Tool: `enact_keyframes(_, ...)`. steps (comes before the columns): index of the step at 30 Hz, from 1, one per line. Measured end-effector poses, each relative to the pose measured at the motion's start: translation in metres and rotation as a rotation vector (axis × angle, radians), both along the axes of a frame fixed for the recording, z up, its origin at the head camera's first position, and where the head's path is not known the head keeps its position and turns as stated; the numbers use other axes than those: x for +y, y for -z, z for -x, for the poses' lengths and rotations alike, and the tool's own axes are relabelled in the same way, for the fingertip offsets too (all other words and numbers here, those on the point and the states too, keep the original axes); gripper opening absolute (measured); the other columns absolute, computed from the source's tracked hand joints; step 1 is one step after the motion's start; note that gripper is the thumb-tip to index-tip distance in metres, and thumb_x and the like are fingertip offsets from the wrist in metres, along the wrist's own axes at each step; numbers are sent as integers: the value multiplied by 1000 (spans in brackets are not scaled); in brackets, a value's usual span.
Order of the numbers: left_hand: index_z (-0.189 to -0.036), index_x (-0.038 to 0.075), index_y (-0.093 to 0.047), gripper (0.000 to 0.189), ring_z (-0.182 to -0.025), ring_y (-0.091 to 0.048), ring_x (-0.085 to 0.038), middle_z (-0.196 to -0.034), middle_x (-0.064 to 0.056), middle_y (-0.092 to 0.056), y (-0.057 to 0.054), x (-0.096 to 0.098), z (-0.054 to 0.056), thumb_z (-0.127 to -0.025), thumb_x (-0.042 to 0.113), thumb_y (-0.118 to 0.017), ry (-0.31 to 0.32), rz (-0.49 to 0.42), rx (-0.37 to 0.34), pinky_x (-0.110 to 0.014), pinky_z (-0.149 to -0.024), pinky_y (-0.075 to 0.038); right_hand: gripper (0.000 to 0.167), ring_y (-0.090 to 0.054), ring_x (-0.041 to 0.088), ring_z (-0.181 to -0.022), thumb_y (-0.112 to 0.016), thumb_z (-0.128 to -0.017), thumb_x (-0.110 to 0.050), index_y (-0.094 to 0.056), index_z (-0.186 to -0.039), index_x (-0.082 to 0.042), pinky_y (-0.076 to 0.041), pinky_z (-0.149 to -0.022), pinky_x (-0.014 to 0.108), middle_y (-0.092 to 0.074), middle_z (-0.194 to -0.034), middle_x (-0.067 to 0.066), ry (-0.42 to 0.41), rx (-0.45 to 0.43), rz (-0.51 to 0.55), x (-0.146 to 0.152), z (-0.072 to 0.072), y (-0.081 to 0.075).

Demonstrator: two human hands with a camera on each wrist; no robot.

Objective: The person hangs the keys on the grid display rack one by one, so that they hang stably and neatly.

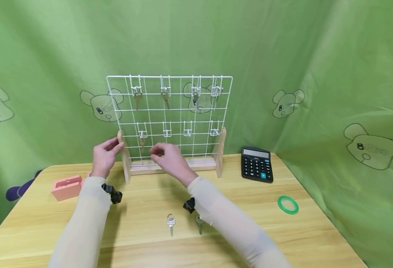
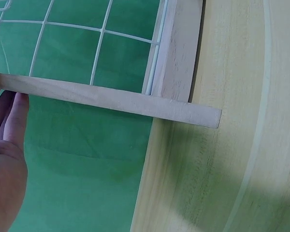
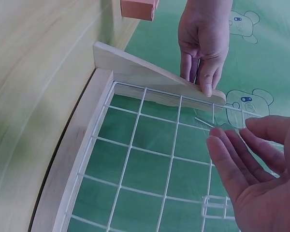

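Observation:
A white wire grid rack stands in a wooden base. My left hand pinches the rack's left wooden upright, thumb on the near side and fingers behind. Just in front of the grid is my right hand, its fingers loosely bent and nothing seen between them. Closest to it hangs a key on the leftmost lower hook; in the right wrist view that key's blade shows by the fingertips. Several keys hang along the top row, one being the leftmost key. Three lower hooks, such as this hook, hold no key.
On the table near me lie a ringed key and a second key, partly beside my right sleeve. A pink box sits left, a black calculator right, with a green tape roll nearer. Green curtain hangs behind.

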State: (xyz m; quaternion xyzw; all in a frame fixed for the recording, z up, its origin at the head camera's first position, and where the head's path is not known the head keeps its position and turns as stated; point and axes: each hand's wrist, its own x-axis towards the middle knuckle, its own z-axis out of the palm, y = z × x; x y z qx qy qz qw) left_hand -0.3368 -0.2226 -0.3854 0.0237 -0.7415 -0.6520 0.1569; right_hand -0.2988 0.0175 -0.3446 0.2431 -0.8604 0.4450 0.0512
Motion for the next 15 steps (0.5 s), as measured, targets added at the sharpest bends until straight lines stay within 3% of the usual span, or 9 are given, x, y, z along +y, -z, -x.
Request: enact_keyframes(15,-138,1,-52,48,-117,-59,-27,-137,-21,-54,2,1,1,-94,13,-68,46,-50,-5,-21,-92,-52,17,-62,9,-91,-69,-93,-10,-70,-109,-9,-53,-82,22,-67,-96,-6,-105,-82,-122,32,-26,14)
